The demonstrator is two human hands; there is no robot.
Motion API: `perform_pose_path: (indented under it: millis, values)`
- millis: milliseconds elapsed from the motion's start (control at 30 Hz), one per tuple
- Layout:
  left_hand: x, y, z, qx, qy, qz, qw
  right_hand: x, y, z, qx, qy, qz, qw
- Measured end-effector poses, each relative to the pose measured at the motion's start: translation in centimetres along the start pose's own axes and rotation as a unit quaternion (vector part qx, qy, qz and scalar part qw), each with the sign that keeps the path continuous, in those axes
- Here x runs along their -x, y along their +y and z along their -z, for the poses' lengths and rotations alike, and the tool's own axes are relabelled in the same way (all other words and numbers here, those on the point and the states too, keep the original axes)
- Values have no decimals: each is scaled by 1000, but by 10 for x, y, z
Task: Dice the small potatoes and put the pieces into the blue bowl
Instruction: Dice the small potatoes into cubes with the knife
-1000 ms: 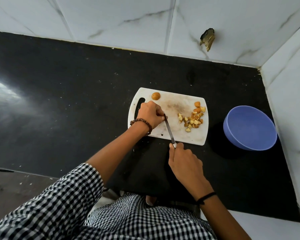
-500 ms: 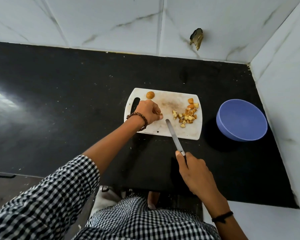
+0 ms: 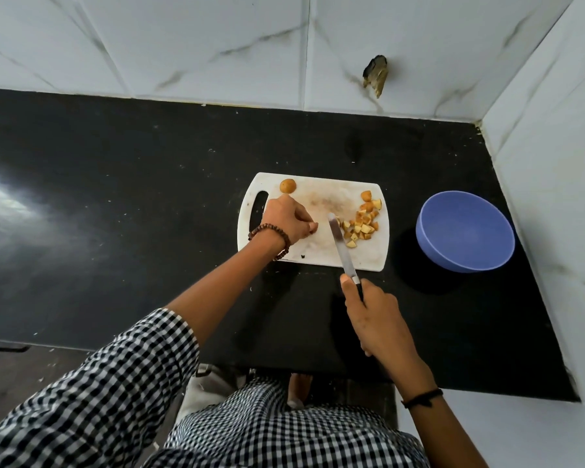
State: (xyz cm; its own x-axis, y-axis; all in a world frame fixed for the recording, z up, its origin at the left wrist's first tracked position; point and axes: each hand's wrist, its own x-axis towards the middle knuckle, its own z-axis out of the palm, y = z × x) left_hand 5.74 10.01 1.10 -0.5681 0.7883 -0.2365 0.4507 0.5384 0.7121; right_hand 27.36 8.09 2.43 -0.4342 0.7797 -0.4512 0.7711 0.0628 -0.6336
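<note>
A white cutting board (image 3: 318, 253) lies on the black counter. One whole small potato (image 3: 287, 186) sits at the board's far left corner. A pile of diced potato pieces (image 3: 362, 224) lies on its right side. My right hand (image 3: 375, 319) grips the handle of a knife (image 3: 340, 244), and the blade's tip rests on the board against the left edge of the pile. My left hand (image 3: 287, 219) rests on the board's left part with curled fingers, and I see nothing in them. The blue bowl (image 3: 466, 258) stands right of the board, with no pieces in it.
The black counter (image 3: 132, 197) stretches far to the left. White tiled walls close it off at the back and the right. A small dark object (image 3: 375, 75) sticks to the back wall. The counter's front edge runs near my body.
The knife left the spot beside my left hand, drew back, then swung right against the pile. My left hand stayed on the board and shifted slightly left.
</note>
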Motion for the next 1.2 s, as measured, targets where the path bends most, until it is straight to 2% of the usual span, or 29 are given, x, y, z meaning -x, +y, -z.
perform_pose_path:
  millis: [133, 300, 700, 1200]
  values:
    - [4, -3, 1, 59, -4, 20, 998, -4, -5, -2, -6, -13, -1, 1000]
    - [7, -12, 0, 32, 12, -3, 999, -8, -12, -10, -7, -10, 14, 1000]
    - [13, -23, -5, 62, -2, -14, 998, -14, -13, -19, 25, -25, 20, 999]
    - [12, -18, -9, -41, 39, -23, 998, -23, -13, -25, 159, -16, 59, 985]
